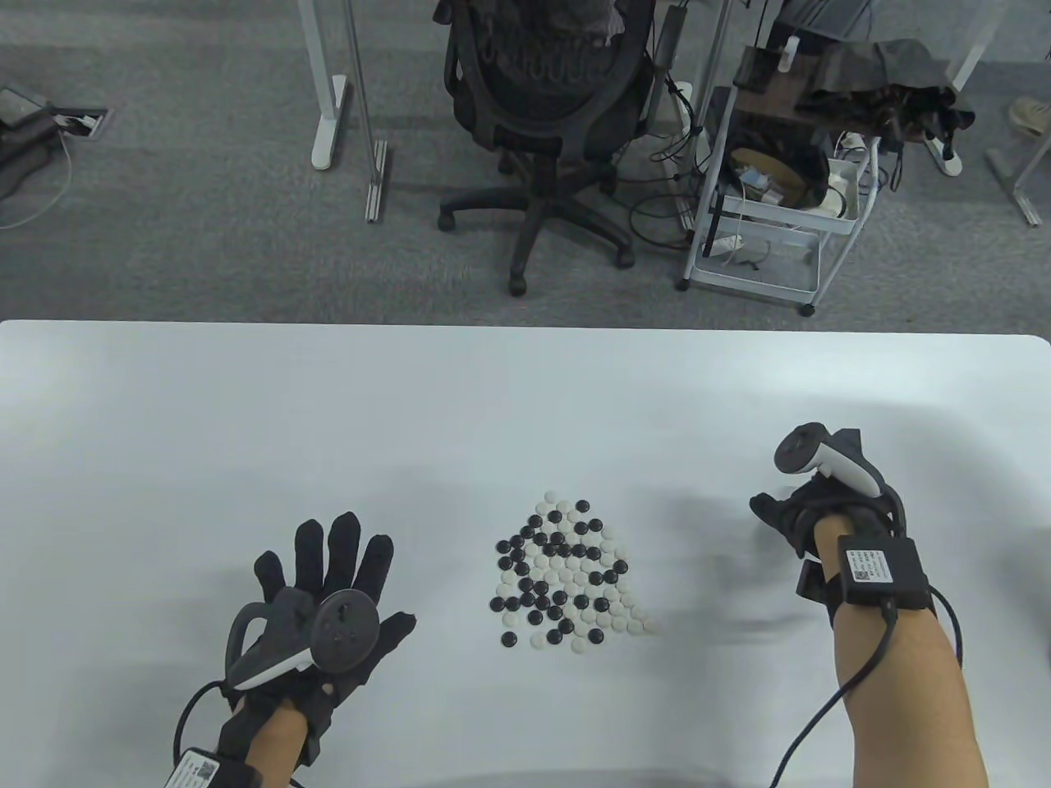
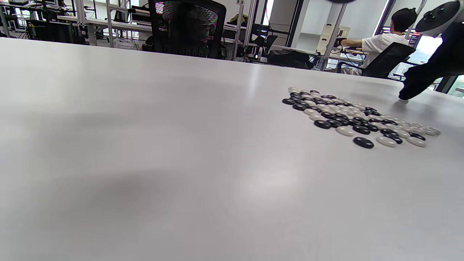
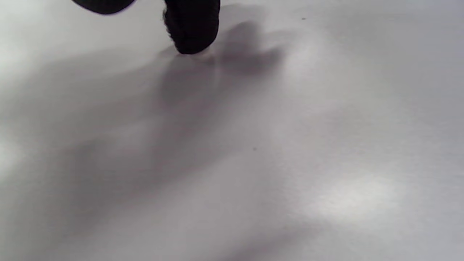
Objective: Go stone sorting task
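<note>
My left hand (image 1: pixel 316 603) flat, fingers spread, waiting | right hand (image 1: pixel 809 505) fingertip on table (image 1: pixel 164 427) — grip unclear | mixed stones (image 1: pixel 566 574) between — unsorted

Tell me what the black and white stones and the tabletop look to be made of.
The black stones look like glossy moulded plastic or glass: each dome shows a small highlight; which of the two is unclear. The white stones have a duller, creamier sheen, perhaps plastic or shell. The table looks like a smooth white laminate with a satin finish, given its soft, blurred reflections.
</note>
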The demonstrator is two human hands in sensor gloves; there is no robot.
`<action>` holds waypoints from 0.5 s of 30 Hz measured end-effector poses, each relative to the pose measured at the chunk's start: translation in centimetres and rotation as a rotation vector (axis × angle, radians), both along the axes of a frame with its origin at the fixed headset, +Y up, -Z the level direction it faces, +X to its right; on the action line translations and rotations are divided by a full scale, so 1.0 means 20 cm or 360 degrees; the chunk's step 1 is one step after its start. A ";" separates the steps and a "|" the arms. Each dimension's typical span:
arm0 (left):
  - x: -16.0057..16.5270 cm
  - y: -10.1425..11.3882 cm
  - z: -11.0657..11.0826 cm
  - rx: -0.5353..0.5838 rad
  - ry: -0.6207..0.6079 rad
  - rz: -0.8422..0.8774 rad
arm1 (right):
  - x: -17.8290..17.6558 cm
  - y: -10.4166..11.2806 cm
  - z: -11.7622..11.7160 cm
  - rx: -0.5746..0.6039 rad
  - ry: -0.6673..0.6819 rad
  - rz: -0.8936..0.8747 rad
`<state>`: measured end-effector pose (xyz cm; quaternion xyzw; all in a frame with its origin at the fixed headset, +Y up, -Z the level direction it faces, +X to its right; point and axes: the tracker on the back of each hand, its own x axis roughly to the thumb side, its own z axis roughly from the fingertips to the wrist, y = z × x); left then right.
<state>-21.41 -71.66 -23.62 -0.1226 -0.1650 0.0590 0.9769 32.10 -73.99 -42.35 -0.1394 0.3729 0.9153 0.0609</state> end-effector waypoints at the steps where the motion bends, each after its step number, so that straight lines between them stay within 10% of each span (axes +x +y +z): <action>1: 0.00 0.00 0.00 0.0001 0.0002 -0.0001 | -0.01 0.01 0.00 -0.0019 -0.0002 0.0024; 15: -0.01 0.01 0.00 0.0017 0.0018 0.0018 | -0.72 0.07 0.03 0.0015 0.0705 -0.0670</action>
